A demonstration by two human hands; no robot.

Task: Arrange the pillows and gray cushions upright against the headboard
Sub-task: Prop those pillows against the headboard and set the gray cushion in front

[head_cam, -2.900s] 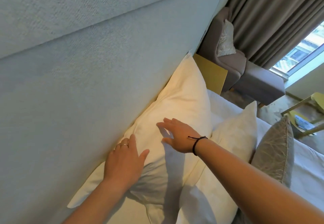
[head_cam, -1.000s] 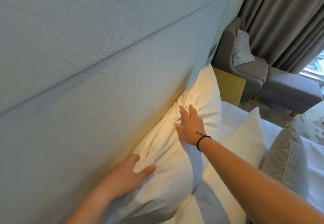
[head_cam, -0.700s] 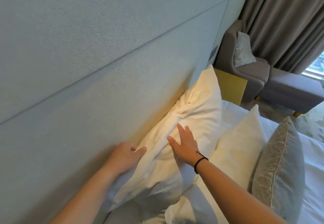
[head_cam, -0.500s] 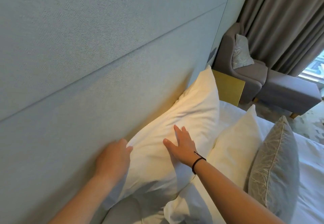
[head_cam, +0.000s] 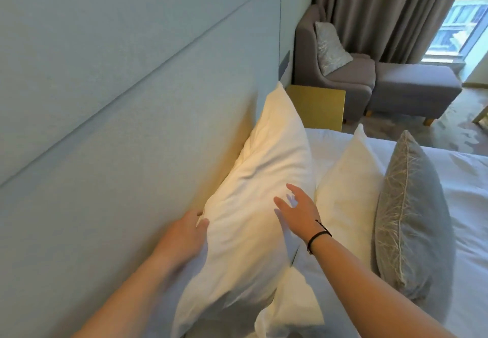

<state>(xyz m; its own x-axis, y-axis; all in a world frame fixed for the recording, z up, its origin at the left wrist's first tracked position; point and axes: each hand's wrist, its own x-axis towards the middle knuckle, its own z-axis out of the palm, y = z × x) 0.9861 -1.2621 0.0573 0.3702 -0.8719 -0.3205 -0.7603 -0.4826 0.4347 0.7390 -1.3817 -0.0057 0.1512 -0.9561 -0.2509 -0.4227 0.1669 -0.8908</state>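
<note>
A large white pillow [head_cam: 266, 168] stands upright against the pale blue padded headboard [head_cam: 118, 99]. My left hand [head_cam: 184, 234] presses on its near left edge, between pillow and headboard, fingers curled around the edge. My right hand [head_cam: 298, 210] hovers flat over the pillow's front face, fingers spread, a black band on the wrist. A second white pillow [head_cam: 348, 192] leans upright in front of the first. A gray cushion [head_cam: 412, 221] with a feathery pattern stands upright in front of that one.
White bed sheet [head_cam: 470, 205] spreads to the right. A yellow bedside table [head_cam: 317, 107] sits past the pillows. Beyond it are a gray armchair [head_cam: 338, 73] holding a pale cushion, a gray ottoman [head_cam: 414, 89], brown curtains [head_cam: 383, 7] and a window.
My left hand slid down the pillow's left edge toward me. My right hand lifted off the pillow's face and moved right and lower. The pillow now stands plumper and straighter.
</note>
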